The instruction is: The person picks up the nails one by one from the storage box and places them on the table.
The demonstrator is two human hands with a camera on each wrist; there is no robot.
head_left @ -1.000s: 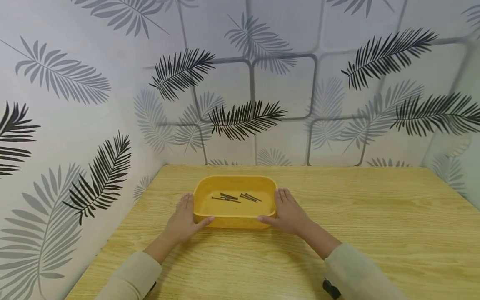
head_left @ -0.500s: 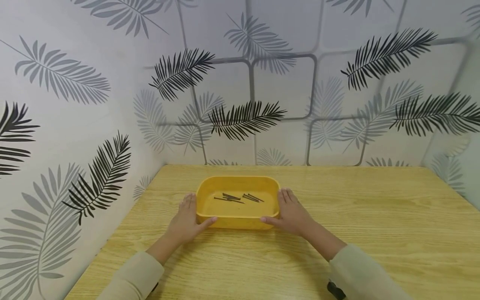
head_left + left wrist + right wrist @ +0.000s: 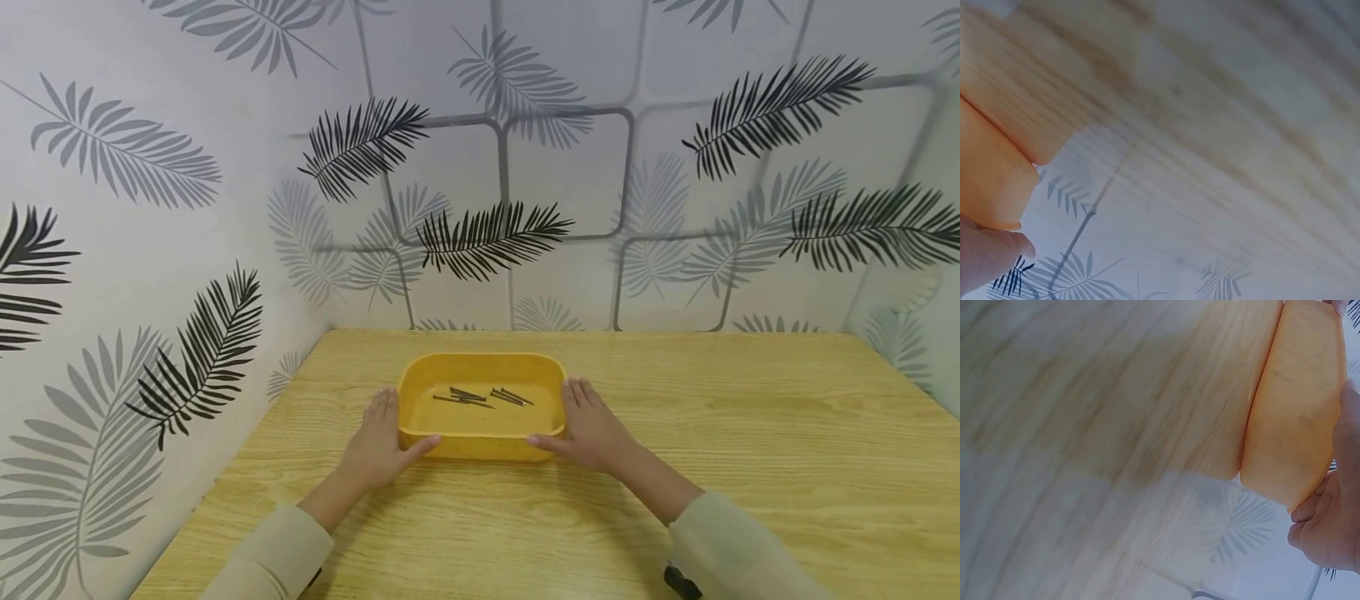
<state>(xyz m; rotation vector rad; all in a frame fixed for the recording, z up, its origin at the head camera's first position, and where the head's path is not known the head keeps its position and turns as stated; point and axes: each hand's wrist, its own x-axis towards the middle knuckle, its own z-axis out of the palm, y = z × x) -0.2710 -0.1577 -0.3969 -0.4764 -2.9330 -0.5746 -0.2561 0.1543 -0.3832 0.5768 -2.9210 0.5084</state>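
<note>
The left wrist view crops the yellow tray (image 3: 994, 174).

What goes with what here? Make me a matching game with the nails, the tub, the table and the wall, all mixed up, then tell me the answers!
Things:
1. nails
2. tub
3. table
4. wall

Clues:
A. held at both ends, by the left grip and the right grip
B. leaf-patterned
C. lying inside the tub
D. wood-grained

Answers: 1-C, 2-A, 3-D, 4-B
</note>
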